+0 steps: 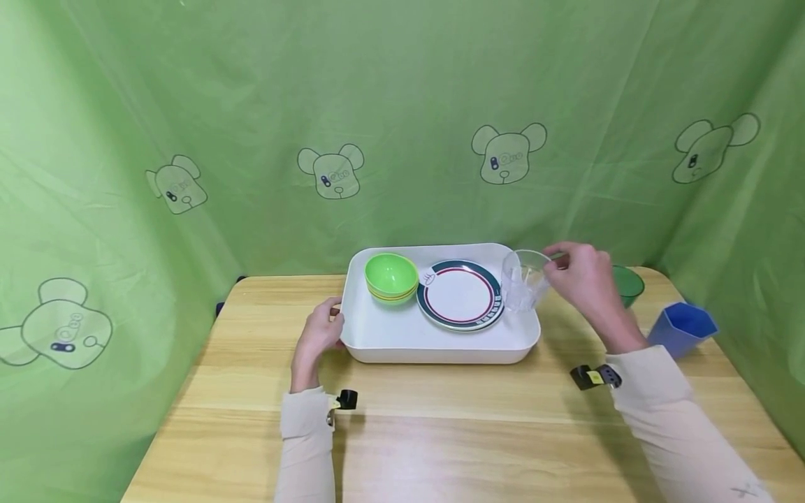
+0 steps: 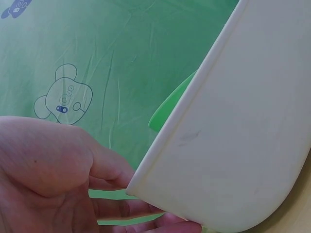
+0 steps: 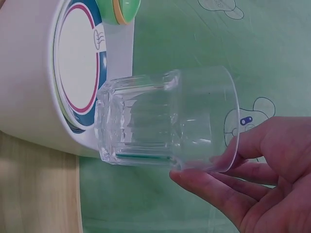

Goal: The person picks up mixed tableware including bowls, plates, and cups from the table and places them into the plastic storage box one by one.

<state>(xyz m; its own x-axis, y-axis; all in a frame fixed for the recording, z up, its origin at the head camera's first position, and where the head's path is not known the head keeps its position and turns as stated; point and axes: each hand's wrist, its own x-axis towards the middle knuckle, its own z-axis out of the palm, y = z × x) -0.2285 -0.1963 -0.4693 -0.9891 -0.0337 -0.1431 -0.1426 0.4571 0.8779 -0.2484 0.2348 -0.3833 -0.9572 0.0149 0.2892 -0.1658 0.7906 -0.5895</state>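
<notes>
My right hand (image 1: 581, 276) pinches a clear cup (image 3: 146, 116) by its rim, thumb outside. The cup is upright at the right end of a white tray (image 1: 402, 339); whether its base touches the tray cannot be made out. At the tray's left side, my left hand (image 1: 322, 327) holds the edge, its thumb by the rim and other fingers around the outside, as the left wrist view shows. Inside the tray, stacked green and yellow bowls (image 1: 391, 276) sit at the left. Beside them lie stacked plates (image 1: 459, 297), white with a dark green band and red ring.
Right of the tray, partly behind my right hand, stands a dark green bowl (image 1: 629, 285). A blue angular cup (image 1: 682, 328) is near the table's right side. Green curtains (image 1: 402, 84) enclose the wooden table (image 1: 453, 433) at the back and both sides.
</notes>
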